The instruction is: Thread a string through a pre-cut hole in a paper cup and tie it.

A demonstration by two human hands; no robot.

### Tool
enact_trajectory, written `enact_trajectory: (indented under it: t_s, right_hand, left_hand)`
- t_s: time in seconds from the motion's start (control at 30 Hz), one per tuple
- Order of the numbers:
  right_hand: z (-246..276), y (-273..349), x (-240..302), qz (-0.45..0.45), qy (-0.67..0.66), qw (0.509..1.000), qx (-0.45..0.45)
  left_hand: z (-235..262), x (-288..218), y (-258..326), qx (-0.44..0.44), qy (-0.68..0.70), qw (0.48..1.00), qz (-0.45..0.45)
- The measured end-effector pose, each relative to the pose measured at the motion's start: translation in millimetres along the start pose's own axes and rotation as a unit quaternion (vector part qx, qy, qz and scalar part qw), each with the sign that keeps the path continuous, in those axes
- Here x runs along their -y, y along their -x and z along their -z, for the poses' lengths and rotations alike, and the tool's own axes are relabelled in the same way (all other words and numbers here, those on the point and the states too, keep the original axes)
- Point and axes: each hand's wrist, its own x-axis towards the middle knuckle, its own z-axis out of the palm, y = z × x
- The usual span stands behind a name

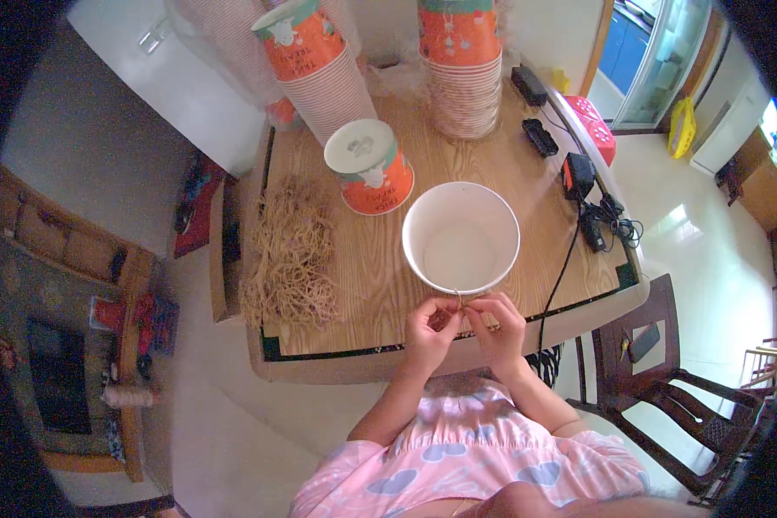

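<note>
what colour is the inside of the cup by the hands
White inside, seen in the head view: the open paper cup on the wooden table.

Our hands sit at the near table (363, 285) edge, tight against the open white cup (460, 237), which blocks the way straight ahead. To the left we have bare wood between it and the rubber band pile (289, 255). The upturned orange cup (369, 167) closes the left-forward path, and cup stacks (462, 69) wall the far side. On the right, clear wood runs up to the black cable (561, 276) and chargers (578, 177).
</note>
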Motion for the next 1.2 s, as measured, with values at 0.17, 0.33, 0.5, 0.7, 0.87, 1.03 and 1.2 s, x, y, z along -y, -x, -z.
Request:
enact_trajectory:
  t_s: [0.17, 0.33, 0.5, 0.7, 0.87, 1.03, 1.2]
  right_hand:
    - [0.3, 0.8, -2.3, 0.038, 0.021, 0.999, 0.001]
    - [4.5, 1.6, 0.5, 0.077, 0.047, 0.996, 0.019]
    - [2.4, 6.0, -10.8, -0.112, -0.130, 0.985, 0.035]
    - [1.4, -0.8, -14.4, -0.255, -0.266, 0.924, 0.102]
    - [1.0, -2.4, -18.1, -0.287, -0.287, 0.906, 0.122]
    - [-1.9, 0.4, -23.9, -0.259, -0.280, 0.918, 0.107]
    - [-3.2, 1.7, -14.9, -0.247, -0.277, 0.922, 0.113]
  left_hand:
    - [0.6, -3.5, 1.9, 0.003, 0.049, 0.998, 0.038]
    - [3.9, -11.8, -1.1, 0.011, 0.097, 0.990, 0.103]
    - [5.7, -11.2, -0.7, 0.018, 0.083, 0.986, 0.144]
    - [5.5, -4.8, -2.3, 0.018, 0.128, 0.982, 0.140]
    - [4.6, -8.4, -1.5, 0.014, 0.098, 0.989, 0.110]
    - [5.4, 2.7, -3.7, 0.015, 0.047, 0.997, 0.053]
    - [4.7, 6.2, -6.3, -0.010, -0.007, 1.000, 0.011]
